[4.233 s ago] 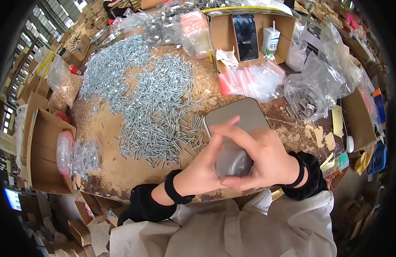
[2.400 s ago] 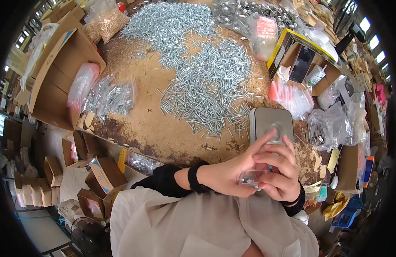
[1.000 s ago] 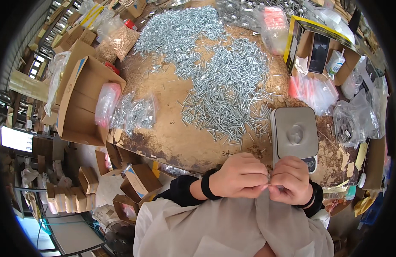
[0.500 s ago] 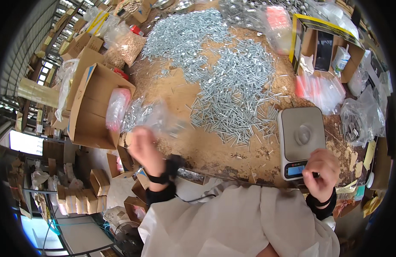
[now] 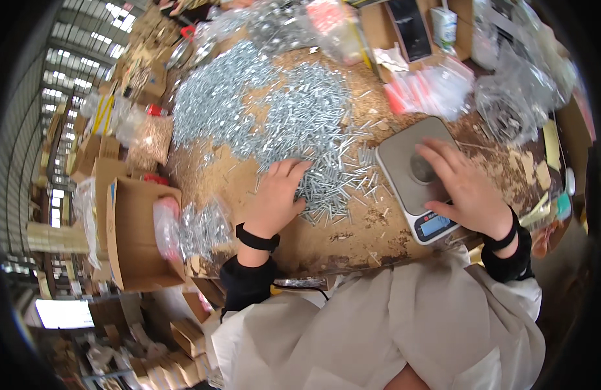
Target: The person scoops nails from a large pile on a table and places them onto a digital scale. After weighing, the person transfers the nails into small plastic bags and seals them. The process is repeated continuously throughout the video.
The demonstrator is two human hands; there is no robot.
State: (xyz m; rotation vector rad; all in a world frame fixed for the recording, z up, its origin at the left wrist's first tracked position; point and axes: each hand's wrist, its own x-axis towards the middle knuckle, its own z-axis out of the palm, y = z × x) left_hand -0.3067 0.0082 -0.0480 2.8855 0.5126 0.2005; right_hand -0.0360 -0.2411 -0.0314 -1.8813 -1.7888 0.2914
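My left hand (image 5: 274, 198) lies at the near edge of a large heap of silvery screws (image 5: 307, 107), fingers extended and thumb apart; its fingertips touch the screws. Over a grey digital scale (image 5: 398, 153) hovers my right hand (image 5: 468, 185), fingers spread and nothing visible in them. A small round clear dish (image 5: 422, 169) sits on the scale's plate, partly covered by the right fingers. Left of my left hand, clear plastic bags of screws (image 5: 206, 229) lie beside a cardboard box (image 5: 141, 227).
Red-edged clear zip bags (image 5: 437, 88) lie beyond the scale. Behind them, an open carton (image 5: 372, 29) holds a dark phone (image 5: 409, 29) and a small white drink carton (image 5: 444, 29). Crumpled plastic bags (image 5: 515, 97) are at right. A bag of tan pieces (image 5: 151, 140) stands at left.
My left hand has moved right from the bagged screws, where a blurred clear bag was near it, to the heap. My right hand has opened and moved over the scale's plate. The view has turned.
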